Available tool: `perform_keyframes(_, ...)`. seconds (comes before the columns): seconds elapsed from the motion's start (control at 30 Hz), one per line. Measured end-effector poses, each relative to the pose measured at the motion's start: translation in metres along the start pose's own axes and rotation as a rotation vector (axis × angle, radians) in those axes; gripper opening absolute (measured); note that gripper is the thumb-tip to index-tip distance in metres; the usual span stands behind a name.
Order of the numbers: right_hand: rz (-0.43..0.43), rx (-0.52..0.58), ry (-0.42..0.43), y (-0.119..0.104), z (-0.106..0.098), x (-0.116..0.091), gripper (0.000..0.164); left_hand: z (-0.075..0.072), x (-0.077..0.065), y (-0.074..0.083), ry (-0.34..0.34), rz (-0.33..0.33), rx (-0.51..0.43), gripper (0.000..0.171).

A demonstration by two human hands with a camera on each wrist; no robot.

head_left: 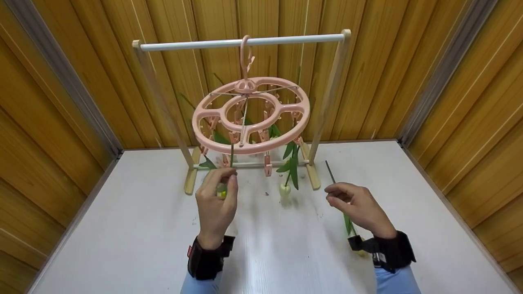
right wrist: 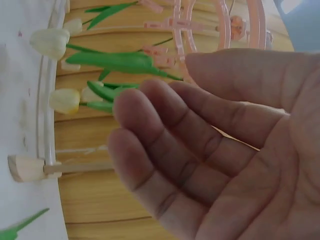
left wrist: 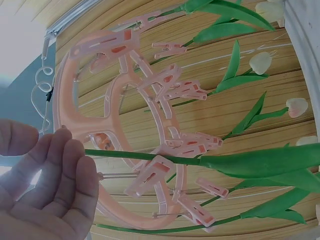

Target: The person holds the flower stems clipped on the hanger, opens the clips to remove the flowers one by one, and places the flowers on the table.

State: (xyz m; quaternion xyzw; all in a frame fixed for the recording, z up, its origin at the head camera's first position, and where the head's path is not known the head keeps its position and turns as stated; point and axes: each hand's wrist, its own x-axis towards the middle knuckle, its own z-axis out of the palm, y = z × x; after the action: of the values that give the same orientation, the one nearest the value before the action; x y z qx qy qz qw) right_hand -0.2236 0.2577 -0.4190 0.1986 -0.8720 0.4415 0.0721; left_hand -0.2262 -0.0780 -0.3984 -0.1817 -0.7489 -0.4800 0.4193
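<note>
My left hand point(head_left: 216, 200) is raised at the front left of a round pink clip hanger point(head_left: 200, 139), fingers loosely bent. A tulip's green stem point(left wrist: 120, 153) runs behind those fingertips, beside a pink clothespin point(left wrist: 152, 176); its leaf point(left wrist: 260, 161) lies beyond. Whether the fingertips touch the stem is hard to tell. My right hand point(head_left: 359, 206) hovers over the table at the right, fingers relaxed and slightly bent, palm bare in the right wrist view. Beneath it lies another tulip point(head_left: 348, 223), partly hidden, its stem pointing away from me.
The hanger's hook hangs on the white bar point(head_left: 294, 39) of a wooden stand point(head_left: 327, 102). Several white tulips point(right wrist: 50, 44) hang flower-down from its pink clothespins. Small scraps dot the white table point(head_left: 278, 253), and wood-patterned walls point(head_left: 61, 81) enclose the back and sides.
</note>
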Motion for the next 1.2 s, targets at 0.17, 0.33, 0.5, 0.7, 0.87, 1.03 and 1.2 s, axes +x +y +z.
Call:
perform_keyframes(0.17,-0.072,0.012,0.003,-0.010,0.009,0.002,0.019,-0.001,0.000,-0.004,0.069,-0.052,-0.017,0.015)
perform_keyframes(0.33,-0.166,0.002,0.018,-0.021,0.018,0.006,0.017,-0.001,0.001,-0.008,0.119,-0.090,-0.027,0.017)
perform_keyframes(0.5,-0.242,0.028,0.049,-0.033,0.029,0.013,0.015,-0.001,0.004,-0.015,0.172,-0.094,-0.033,0.019)
perform_keyframes(0.7,-0.364,0.070,0.109,-0.043,0.046,0.021,0.017,-0.001,0.004,-0.025,0.154,-0.156,-0.077,0.021)
perform_keyframes(0.87,-0.474,0.115,0.147,-0.049,0.060,0.025,0.021,-0.001,0.003,-0.027,0.115,-0.223,-0.102,0.030)
perform_keyframes(1.03,-0.545,0.167,0.190,-0.052,0.072,0.030,0.025,-0.002,0.004,-0.027,0.059,-0.308,-0.174,0.042)
perform_keyframes(1.2,-0.578,0.207,0.241,-0.052,0.082,0.034,0.027,-0.003,0.006,-0.026,0.010,-0.427,-0.293,0.051)
